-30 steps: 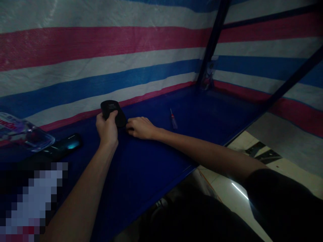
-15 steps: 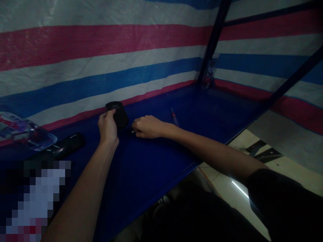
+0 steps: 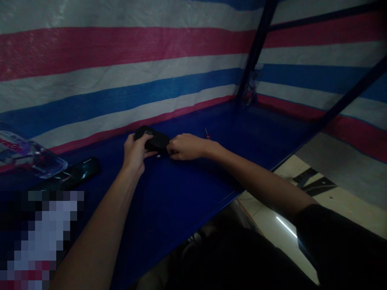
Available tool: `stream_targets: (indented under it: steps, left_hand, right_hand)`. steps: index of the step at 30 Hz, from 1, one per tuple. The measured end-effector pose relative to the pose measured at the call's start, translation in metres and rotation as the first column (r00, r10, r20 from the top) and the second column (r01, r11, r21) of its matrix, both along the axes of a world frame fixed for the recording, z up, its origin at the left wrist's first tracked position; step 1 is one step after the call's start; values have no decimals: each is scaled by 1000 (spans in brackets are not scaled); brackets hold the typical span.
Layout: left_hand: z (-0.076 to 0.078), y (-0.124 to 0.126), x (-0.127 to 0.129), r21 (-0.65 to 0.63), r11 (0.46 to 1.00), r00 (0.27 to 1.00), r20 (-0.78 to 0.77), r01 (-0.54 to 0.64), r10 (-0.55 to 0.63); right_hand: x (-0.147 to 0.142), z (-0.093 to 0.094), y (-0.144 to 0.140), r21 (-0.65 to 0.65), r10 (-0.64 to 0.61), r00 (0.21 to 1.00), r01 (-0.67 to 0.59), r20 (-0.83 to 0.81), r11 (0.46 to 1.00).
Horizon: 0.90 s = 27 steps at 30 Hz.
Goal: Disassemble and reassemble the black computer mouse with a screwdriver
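Observation:
My left hand (image 3: 135, 154) is closed around the left part of a flat black device with rounded ends (image 3: 157, 139), its thumb lying on top. Faint small print shows near that thumb. The fingers of my right hand (image 3: 185, 146) are curled at the device's right end and pinch it there; the fingertips are partly hidden. A tiny shiny piece (image 3: 159, 156) lies on the blue table (image 3: 169, 201) just below the device. Behind my right wrist, a small screwdriver (image 3: 207, 133) with a red handle is partly covered.
At the left, a clear plastic bottle (image 3: 33, 157) lies beside a glossy dark object (image 3: 81, 169). A blurred-out patch fills the lower left. Striped sheeting (image 3: 136, 44) walls the back and right. A dark post (image 3: 255, 52) rises at the far corner, near a clear package (image 3: 251, 86).
The black device has turned from upright to lying more sideways, pointing right. My right hand has moved slightly right and now grips its end. The shiny piece stays on the table.

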State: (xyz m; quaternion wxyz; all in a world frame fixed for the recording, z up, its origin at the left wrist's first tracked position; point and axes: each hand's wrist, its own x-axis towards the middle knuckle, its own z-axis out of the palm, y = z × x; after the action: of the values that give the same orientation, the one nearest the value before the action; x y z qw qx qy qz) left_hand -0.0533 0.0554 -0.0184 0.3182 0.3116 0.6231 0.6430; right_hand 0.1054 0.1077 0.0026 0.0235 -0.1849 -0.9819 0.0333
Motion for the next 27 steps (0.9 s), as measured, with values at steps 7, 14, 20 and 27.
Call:
stream_targets:
  steps: [7, 14, 20, 27]
  left_hand:
    - [-8, 6, -3, -45, 999, 975, -223, -30, 19]
    - [-14, 8, -7, -80, 996, 944, -325, 26, -50]
    - [-13, 9, -4, -88, 994, 946, -310, 72, -96]
    - [-13, 8, -4, -95, 987, 947, -285, 126, -148]
  right_hand:
    - [-4, 0, -10, 73, -29, 1000, 30, -11, 997]
    - [-1, 4, -4, 1, 15, 1000, -15, -17, 1000]
    - [-2, -1, 0, -1, -10, 999, 10, -38, 1000]
    - [9, 13, 12, -287, -6, 976, -58, -217, 956]
